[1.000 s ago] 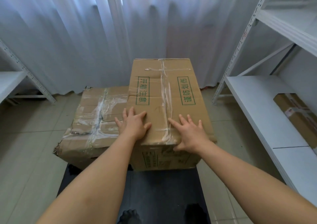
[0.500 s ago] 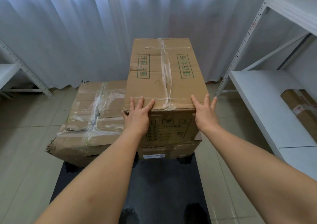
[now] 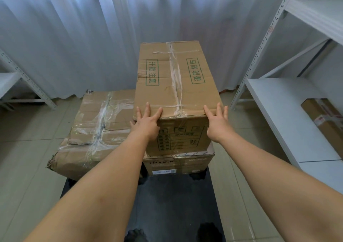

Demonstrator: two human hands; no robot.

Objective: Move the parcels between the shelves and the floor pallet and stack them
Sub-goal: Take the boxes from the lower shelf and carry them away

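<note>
Four brown cardboard parcels counted: tall taped parcel with green printed panels (image 3: 176,86) stacked on a low printed carton (image 3: 178,164); crumpled tape-wrapped flat box (image 3: 94,130) to the left; long carton (image 3: 323,123) on the lower white shelf (image 3: 278,115) at right. One black floor pallet (image 3: 167,204) under the stack. Since the earlier frame, little changed; hands at the same near corners. Left hand (image 3: 146,123) and right hand (image 3: 218,123) spread, fingers straight, pressing the tall parcel's near top corners.
</note>
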